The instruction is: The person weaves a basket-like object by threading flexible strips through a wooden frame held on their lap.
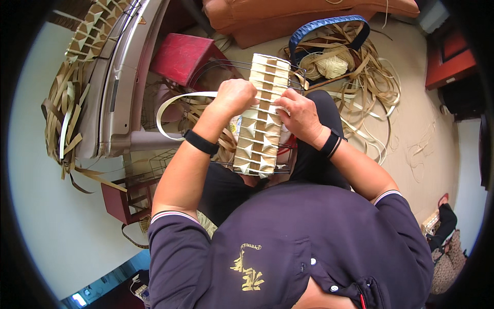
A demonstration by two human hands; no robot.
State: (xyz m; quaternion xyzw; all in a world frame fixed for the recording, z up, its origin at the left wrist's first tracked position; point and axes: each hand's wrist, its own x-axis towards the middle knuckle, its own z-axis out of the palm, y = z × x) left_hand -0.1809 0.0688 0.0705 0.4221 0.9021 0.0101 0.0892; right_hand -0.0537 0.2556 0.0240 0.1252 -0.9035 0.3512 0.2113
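Note:
A long narrow woven panel [259,138] of cream and brown flat strips lies over a black wire frame [218,62] between my knees. Raised folded points stand along its near half; its far part is flatter. My left hand [237,98] is at the panel's left edge, fingers closed on a cream strip [167,105] that loops out to the left. At the right edge, my right hand [299,114] pinches a small piece of cream strip against the weave. The fingertips of both hands are partly hidden.
A heap of tan strips [378,72] with balls of cream cord [334,66] and a blue woven handle [329,20] lies far right. More strips [67,110] hang at left beside a grey metallic panel [116,72]. A red stool [182,57] stands ahead; another person's leg [446,221] shows right.

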